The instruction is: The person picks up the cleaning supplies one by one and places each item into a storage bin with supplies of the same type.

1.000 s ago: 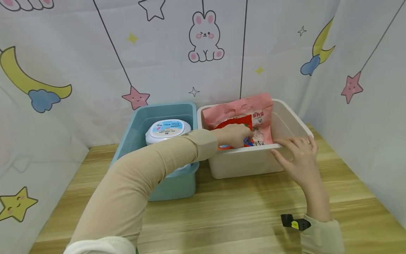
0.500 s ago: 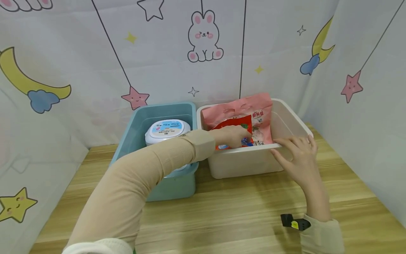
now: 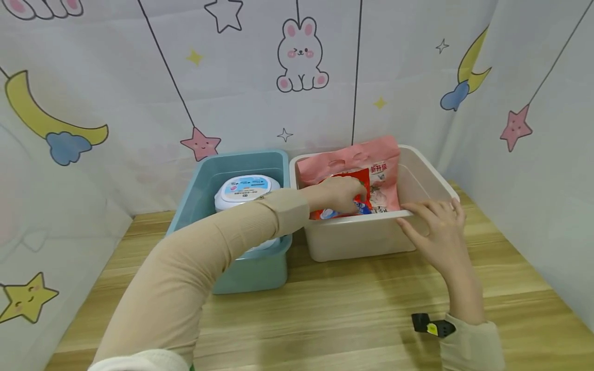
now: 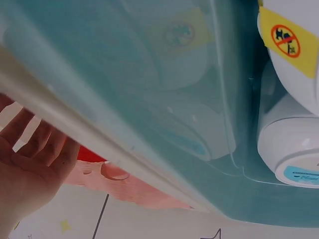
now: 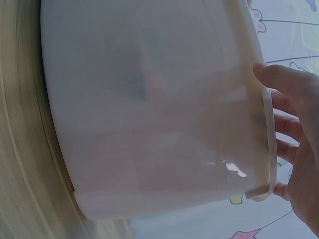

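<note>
My left hand (image 3: 341, 195) reaches across into the white bin (image 3: 362, 239). Its fingers point down onto a red packet (image 3: 359, 178) with blue and white print, and their tips are hidden. The left wrist view shows the fingers (image 4: 65, 154) bent loosely behind the bin's rim. Behind the red packet, a pink bag (image 3: 385, 175) with handle holes leans against the bin's back wall. My right hand (image 3: 436, 232) grips the bin's front right rim, thumb outside and fingers over the edge, as the right wrist view also shows.
A teal bin (image 3: 250, 275) stands against the white bin's left side, partly under my left forearm. Inside it is a white rounded tub (image 3: 246, 188) with a blue label. A printed curtain (image 3: 250, 93) hangs behind the wooden table (image 3: 343, 319).
My left hand has shifted slightly left and down on the red packet, whose left side now spreads further out. My right hand and both bins have stayed in place.
</note>
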A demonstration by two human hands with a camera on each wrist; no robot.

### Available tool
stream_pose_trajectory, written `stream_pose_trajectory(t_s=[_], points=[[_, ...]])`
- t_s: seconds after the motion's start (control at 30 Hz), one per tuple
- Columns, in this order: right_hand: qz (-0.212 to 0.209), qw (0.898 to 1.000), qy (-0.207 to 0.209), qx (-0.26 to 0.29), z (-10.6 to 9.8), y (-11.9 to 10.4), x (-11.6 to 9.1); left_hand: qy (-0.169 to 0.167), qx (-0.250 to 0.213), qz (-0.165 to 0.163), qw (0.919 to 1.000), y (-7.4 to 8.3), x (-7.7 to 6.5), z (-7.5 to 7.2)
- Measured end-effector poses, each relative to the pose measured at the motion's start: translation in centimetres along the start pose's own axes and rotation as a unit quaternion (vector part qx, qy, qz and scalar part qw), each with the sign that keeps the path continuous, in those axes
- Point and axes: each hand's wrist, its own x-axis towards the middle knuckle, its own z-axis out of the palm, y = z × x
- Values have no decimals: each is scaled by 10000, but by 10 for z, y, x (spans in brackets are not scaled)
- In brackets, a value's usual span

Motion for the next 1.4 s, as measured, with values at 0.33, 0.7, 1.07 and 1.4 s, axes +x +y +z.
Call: stream_pose_trajectory(t_s=[0.33, 0.7, 1.07, 1.4], points=[[-20, 10000, -54, 63, 3, -6, 2, 380, -188, -19, 9991, 1, -11, -12], [-91, 9998, -163, -21, 0, -5, 4, 908, -254, -198, 9953, 4, -26, -33], [435, 9968, -527, -419, -11, -12, 9, 1197, -545, -372, 9906, 5, -42, -41], [514, 9943, -569, -742, -11, -19, 18, 1157, -80, -327, 9927, 13, -61, -39]])
